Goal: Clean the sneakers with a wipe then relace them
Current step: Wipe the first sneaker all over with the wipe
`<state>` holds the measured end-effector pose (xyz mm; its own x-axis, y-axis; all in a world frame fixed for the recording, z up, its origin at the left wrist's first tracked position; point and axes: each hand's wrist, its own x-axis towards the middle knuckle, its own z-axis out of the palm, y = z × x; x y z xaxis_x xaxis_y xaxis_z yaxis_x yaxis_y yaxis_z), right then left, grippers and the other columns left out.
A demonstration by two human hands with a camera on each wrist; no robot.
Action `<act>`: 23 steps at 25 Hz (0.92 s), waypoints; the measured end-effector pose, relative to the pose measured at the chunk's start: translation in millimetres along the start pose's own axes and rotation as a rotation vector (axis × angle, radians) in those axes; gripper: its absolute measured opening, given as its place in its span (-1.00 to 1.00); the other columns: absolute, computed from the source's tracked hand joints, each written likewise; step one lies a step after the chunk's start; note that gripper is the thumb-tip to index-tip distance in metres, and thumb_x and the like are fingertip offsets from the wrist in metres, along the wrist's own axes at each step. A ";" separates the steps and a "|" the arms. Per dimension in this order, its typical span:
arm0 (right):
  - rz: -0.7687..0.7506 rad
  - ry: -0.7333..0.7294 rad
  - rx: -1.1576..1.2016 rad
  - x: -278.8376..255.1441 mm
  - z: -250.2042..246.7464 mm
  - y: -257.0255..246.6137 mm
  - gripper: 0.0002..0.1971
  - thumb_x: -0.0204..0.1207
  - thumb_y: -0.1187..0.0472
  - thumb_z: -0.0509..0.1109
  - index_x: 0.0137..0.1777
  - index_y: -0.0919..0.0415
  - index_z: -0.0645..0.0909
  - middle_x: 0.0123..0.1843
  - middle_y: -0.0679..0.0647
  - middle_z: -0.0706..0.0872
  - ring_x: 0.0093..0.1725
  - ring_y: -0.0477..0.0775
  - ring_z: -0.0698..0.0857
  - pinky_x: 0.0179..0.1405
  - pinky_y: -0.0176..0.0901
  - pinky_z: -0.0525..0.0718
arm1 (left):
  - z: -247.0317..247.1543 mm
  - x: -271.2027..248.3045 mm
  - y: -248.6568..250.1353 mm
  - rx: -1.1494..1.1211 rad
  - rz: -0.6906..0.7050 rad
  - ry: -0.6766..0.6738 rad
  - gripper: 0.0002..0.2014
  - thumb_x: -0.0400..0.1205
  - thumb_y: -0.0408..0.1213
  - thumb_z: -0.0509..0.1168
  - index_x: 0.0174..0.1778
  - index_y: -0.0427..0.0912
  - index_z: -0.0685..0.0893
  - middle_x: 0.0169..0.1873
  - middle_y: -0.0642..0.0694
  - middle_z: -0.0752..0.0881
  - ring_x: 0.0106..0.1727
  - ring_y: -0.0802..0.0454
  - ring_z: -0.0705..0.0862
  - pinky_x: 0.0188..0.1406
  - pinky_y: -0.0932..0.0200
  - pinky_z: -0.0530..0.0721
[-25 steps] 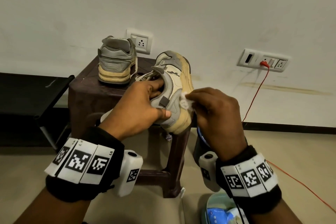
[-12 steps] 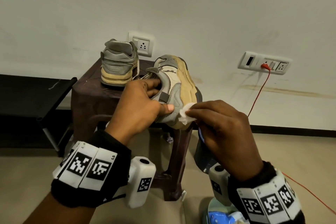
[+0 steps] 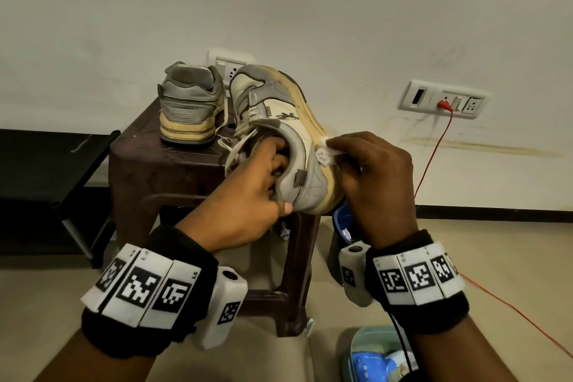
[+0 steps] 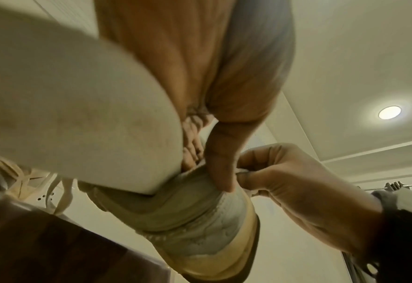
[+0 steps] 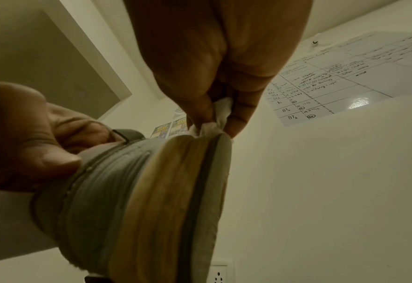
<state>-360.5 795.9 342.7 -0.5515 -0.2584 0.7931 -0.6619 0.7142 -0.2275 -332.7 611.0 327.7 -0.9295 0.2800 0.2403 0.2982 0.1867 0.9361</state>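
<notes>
A grey and cream sneaker (image 3: 279, 121) with a yellowed sole is held on its side above the dark stool (image 3: 173, 158). My left hand (image 3: 257, 183) grips its heel, fingers inside the collar and thumb under the heel (image 4: 220, 168). My right hand (image 3: 369, 170) pinches a small white wipe (image 3: 324, 152) and presses it against the sole's edge (image 5: 209, 122). Loose laces (image 3: 238, 146) hang from the held shoe. The second sneaker (image 3: 190, 102) stands upright on the stool, heel toward me.
A wall with sockets (image 3: 443, 99) and a red cable (image 3: 434, 149) stands behind the stool. A blue bin (image 3: 342, 220) sits on the floor to the stool's right. A pale green tub (image 3: 375, 357) lies near my right forearm. A black rack (image 3: 46, 170) is at left.
My right hand has slid the wipe from the heel end up along the sole's side. The left hand has tipped the shoe, showing more of its cream side panel.
</notes>
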 end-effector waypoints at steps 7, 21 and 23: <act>-0.176 -0.165 0.007 -21.4 -20.3 -10.9 -0.79 0.40 0.35 0.47 0.04 0.23 0.76 0.00 0.14 0.80 -0.02 0.13 0.76 -0.02 0.00 0.76 | -6.1 -0.4 13.3 -0.120 0.038 0.109 -0.26 0.44 -0.85 0.23 0.12 0.23 0.54 -0.03 0.32 0.78 0.12 0.29 0.74 -0.02 0.38 0.70; -0.115 0.121 -0.022 -9.3 -6.0 -33.6 -0.75 0.48 0.24 0.29 0.04 0.31 0.73 -0.01 0.18 0.77 -0.02 0.14 0.72 -0.06 0.00 0.72 | -18.0 -11.8 31.6 -0.236 0.057 0.087 -0.34 0.43 -0.84 0.25 0.13 0.08 0.63 0.08 0.15 0.79 0.11 0.16 0.77 0.05 0.21 0.74; -0.080 0.089 -0.003 -2.8 -9.3 -29.1 -0.75 0.46 0.23 0.31 0.04 0.28 0.73 -0.01 0.15 0.77 -0.03 0.12 0.72 -0.08 0.05 0.73 | -14.0 -12.0 30.9 -0.218 0.051 0.085 -0.33 0.43 -0.84 0.25 0.21 0.04 0.62 0.11 0.09 0.78 0.13 0.14 0.77 0.09 0.18 0.74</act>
<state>-335.0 781.9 352.3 -0.4494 -0.2562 0.8558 -0.7007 0.6954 -0.1598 -315.4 600.2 357.4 -0.9321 0.2020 0.3006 0.2997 -0.0361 0.9534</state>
